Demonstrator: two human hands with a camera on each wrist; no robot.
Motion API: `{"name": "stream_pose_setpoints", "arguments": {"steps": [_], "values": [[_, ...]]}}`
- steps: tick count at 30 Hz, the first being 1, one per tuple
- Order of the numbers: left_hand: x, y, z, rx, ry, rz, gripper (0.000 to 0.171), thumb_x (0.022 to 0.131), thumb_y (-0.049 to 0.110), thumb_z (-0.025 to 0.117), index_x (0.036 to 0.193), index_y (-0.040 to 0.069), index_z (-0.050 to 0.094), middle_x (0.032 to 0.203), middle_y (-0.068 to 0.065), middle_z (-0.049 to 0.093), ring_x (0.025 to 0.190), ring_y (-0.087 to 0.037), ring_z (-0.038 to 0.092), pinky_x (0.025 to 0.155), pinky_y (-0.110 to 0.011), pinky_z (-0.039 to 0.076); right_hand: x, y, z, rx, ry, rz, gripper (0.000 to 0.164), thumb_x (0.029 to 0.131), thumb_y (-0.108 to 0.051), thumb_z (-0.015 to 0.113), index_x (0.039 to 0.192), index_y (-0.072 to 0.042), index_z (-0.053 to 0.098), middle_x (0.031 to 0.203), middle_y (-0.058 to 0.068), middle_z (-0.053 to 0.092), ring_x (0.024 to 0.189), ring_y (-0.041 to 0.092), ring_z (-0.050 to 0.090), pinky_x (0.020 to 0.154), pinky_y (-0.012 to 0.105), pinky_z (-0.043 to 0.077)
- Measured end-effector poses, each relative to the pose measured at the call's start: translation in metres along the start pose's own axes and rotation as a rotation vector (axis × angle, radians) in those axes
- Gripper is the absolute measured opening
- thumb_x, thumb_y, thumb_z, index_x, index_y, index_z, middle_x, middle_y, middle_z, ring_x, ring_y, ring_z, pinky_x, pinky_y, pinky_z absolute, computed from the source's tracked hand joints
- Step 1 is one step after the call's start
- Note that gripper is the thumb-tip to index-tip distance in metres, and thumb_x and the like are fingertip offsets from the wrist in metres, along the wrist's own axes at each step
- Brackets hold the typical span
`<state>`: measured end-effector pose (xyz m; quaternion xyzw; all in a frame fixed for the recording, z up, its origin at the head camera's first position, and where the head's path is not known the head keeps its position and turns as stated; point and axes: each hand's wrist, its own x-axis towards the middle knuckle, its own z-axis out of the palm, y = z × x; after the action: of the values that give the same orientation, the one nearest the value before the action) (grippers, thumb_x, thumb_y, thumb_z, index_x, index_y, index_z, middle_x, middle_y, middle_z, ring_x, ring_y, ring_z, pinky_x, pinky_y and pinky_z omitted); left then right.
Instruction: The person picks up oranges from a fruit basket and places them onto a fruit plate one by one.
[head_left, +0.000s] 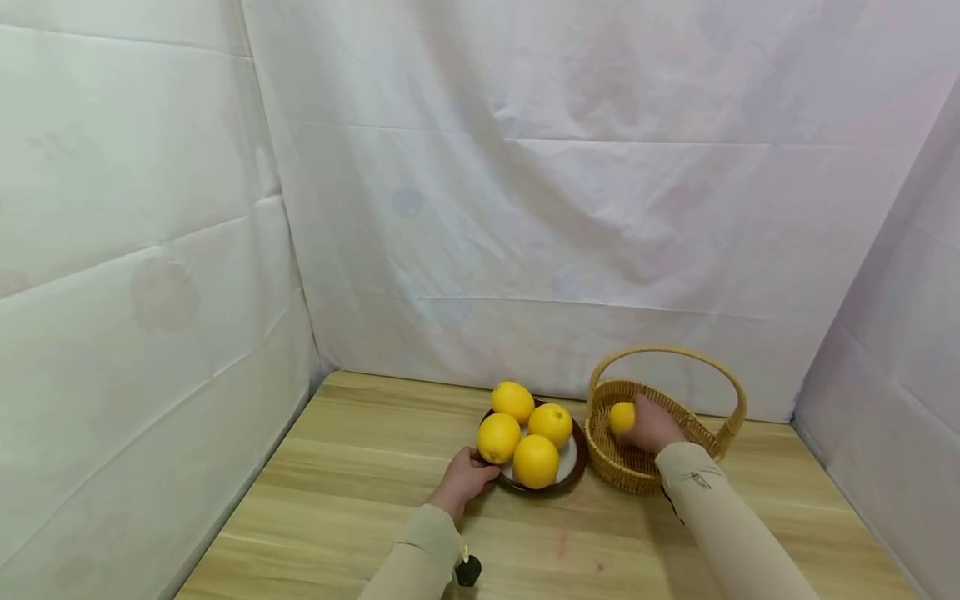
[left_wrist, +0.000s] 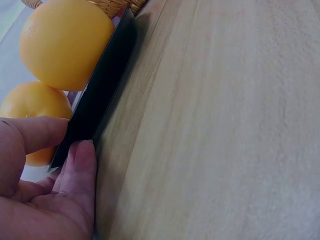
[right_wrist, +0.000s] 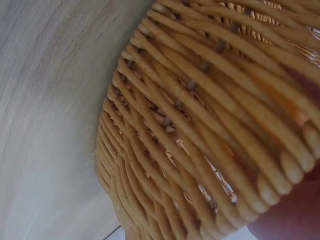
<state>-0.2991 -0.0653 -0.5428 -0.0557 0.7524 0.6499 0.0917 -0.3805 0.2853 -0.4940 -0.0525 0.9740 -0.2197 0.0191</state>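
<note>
A plate [head_left: 577, 467] with a dark rim and pale middle carries several oranges [head_left: 536, 462]. My left hand [head_left: 463, 478] pinches its near-left rim; in the left wrist view, the dark rim [left_wrist: 106, 82] runs between the thumb and the fingers [left_wrist: 80, 165]. To the right stands a wicker basket [head_left: 626, 477] with a tall arched handle. Inside it, my right hand [head_left: 654, 425] grips a single orange [head_left: 622, 417]. In the right wrist view the woven basket wall [right_wrist: 200, 115] covers most of that hand and the fruit.
Plate and basket stand side by side on a wood-grain table [head_left: 360, 492]. White cloth walls [head_left: 525, 208] close in the back and both sides. A small black object [head_left: 468, 571] shows by the left cuff.
</note>
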Motion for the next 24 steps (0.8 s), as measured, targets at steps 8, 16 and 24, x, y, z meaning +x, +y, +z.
{"name": "stream_pose_setpoints", "arguments": {"steps": [8,16,24], "values": [[-0.0038,0.0036,0.0000,0.003,0.004,0.004,0.038,0.091,0.007,0.071,0.120,-0.007,0.050,0.108,-0.020,0.063,0.093,-0.021,0.063,0.083,-0.037,0.059,-0.0023,-0.0012,0.0015,-0.018,-0.041,0.004,0.090,0.071,-0.025,0.089,0.136,0.014,0.041,0.110,0.027,0.062,0.091,0.036,0.062,0.079,0.053,0.052],[-0.0026,0.0011,0.0007,0.003,-0.001,0.008,0.038,0.092,0.006,0.070,0.120,-0.008,0.049,0.109,-0.021,0.063,0.093,-0.022,0.063,0.082,-0.037,0.059,-0.0018,0.0046,0.0031,-0.038,-0.042,0.020,0.096,0.071,-0.028,0.090,0.137,0.016,0.037,0.110,0.029,0.061,0.091,0.036,0.063,0.080,0.054,0.053],[-0.0027,0.0010,0.0009,-0.006,0.004,0.001,0.039,0.091,0.005,0.071,0.121,-0.008,0.049,0.109,-0.020,0.063,0.093,-0.021,0.063,0.083,-0.036,0.059,-0.0029,0.0041,0.0049,-0.020,-0.059,0.038,0.098,0.072,-0.027,0.089,0.140,0.018,0.034,0.109,0.030,0.061,0.090,0.036,0.063,0.079,0.054,0.053]]}}
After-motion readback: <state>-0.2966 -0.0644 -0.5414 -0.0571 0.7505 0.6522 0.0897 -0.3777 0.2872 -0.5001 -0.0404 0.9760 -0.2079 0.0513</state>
